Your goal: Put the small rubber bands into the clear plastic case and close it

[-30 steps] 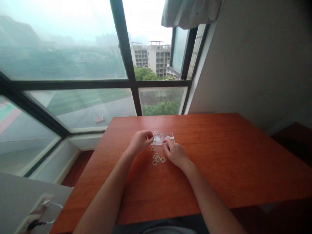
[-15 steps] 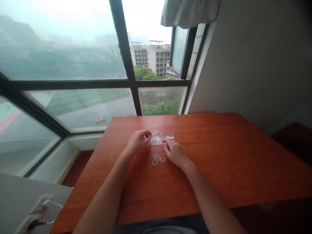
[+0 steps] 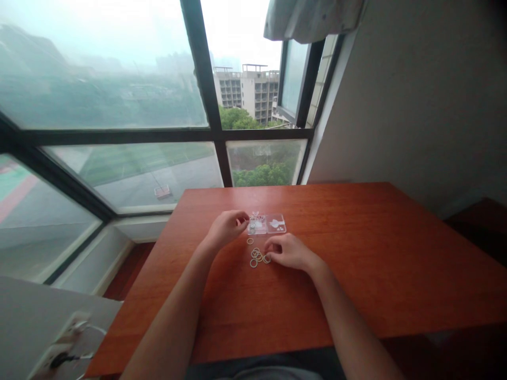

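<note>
A small clear plastic box [image 3: 273,224] with compartments lies on the reddish wooden table [image 3: 356,253]. Several pale rubber rings [image 3: 256,256] are scattered just in front of it. My left hand [image 3: 226,228] rests at the box's left end with its fingertips pinched together against it; what they hold is too small to make out. My right hand [image 3: 288,251] sits to the right of the rings, its fingers curled and pinching at the nearest ring [image 3: 266,258].
A large window with dark frames [image 3: 214,135] rises behind the table's far edge. A grey wall [image 3: 415,105] stands to the right. A white wall socket with a cable [image 3: 63,354] sits at the lower left, beyond the table's left edge.
My right hand has drawn back from the clear box toward me and come down onto the rings. My left hand has stayed at the box's left end.
</note>
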`<state>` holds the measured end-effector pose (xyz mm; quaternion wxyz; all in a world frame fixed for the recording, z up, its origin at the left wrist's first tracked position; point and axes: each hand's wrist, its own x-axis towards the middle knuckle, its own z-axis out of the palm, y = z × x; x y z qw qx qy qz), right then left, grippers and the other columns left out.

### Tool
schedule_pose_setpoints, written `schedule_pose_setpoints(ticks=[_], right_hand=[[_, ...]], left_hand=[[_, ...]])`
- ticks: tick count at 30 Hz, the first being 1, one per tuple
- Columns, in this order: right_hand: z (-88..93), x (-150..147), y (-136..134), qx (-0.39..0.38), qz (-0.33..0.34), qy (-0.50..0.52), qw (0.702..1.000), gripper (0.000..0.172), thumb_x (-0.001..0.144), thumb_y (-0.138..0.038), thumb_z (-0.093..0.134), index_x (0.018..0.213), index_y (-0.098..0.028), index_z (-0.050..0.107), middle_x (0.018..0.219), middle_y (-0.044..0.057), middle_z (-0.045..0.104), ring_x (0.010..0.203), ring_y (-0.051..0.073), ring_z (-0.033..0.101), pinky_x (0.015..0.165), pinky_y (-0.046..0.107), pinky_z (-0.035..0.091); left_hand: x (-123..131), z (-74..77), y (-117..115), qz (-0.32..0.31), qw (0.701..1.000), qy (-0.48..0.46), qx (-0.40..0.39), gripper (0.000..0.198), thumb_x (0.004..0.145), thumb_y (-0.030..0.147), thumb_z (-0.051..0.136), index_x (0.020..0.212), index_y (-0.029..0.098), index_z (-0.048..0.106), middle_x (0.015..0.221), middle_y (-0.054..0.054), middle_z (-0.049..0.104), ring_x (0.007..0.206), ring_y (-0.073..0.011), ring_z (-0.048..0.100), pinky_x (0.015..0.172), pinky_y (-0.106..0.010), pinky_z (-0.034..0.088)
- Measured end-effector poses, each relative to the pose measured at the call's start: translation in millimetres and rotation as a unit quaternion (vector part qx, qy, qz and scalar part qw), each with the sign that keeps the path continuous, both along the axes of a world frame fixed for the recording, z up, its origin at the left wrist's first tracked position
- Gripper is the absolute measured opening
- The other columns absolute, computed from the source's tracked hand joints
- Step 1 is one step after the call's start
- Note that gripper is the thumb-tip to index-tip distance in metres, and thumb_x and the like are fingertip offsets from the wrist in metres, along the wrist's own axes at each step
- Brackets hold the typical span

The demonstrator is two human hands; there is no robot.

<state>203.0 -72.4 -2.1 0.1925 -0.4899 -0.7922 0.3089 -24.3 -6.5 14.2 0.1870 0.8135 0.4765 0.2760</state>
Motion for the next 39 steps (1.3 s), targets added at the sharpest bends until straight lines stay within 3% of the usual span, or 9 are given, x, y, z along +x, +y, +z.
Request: schedule_pose_setpoints(ticks=[8,14,19,25,39], right_hand=[[0.7,-3,-3,0.033,0.000,-0.048,0.998,0.007,0.076,-0.027,0.064,0.078,-0.024,0.070,0.068,-0.004,0.066,0.060,0.009,0.056,0.055,0.020,0.033],[-5.5,-5,2,0.067,-0.041,-0.011,0.997,0.006,0.078,-0.023,0.060,0.078,-0.020,0.065,0.065,-0.003,0.062,0.057,0.008,0.051,0.055,0.019,0.032],[-9.4,-5,9,0.096,-0.103,0.043,0.989,0.008,0.081,-0.026,0.058,0.085,-0.020,0.061,0.062,-0.003,0.059,0.054,0.010,0.050,0.054,0.020,0.032],[-6.8,-5,8,0.127,-0.126,0.053,0.982,0.009,0.084,-0.029,0.055,0.087,-0.021,0.059,0.059,-0.004,0.057,0.053,0.011,0.050,0.053,0.021,0.030],[-5.2,-7,7,0.126,-0.123,0.052,0.983,0.009,0.084,-0.029,0.053,0.087,-0.021,0.059,0.060,-0.003,0.058,0.055,0.011,0.053,0.055,0.020,0.032]], left_hand=[[1,5.3,-2,0.001,1.000,0.001,-0.002,0.015,0.080,0.025,0.058,0.083,0.017,0.070,0.073,-0.003,0.068,0.057,-0.0097,0.054,0.053,-0.019,0.035],[5,4.5,-4,-0.007,1.000,-0.012,-0.006,0.015,0.080,0.024,0.057,0.083,0.016,0.070,0.071,-0.002,0.067,0.056,-0.0090,0.052,0.053,-0.018,0.035],[17,7.9,-11,-0.068,0.995,-0.028,-0.065,0.017,0.082,0.025,0.055,0.080,0.014,0.068,0.066,0.000,0.063,0.055,-0.0076,0.049,0.051,-0.017,0.034],[31,13.3,-20,-0.138,0.983,-0.051,-0.113,0.017,0.082,0.025,0.056,0.082,0.012,0.068,0.067,-0.001,0.063,0.057,-0.0082,0.051,0.053,-0.017,0.036],[32,9.0,-18,-0.127,0.988,-0.047,-0.077,0.011,0.078,0.017,0.056,0.075,0.012,0.066,0.064,0.000,0.061,0.055,-0.0073,0.049,0.052,-0.017,0.035]])
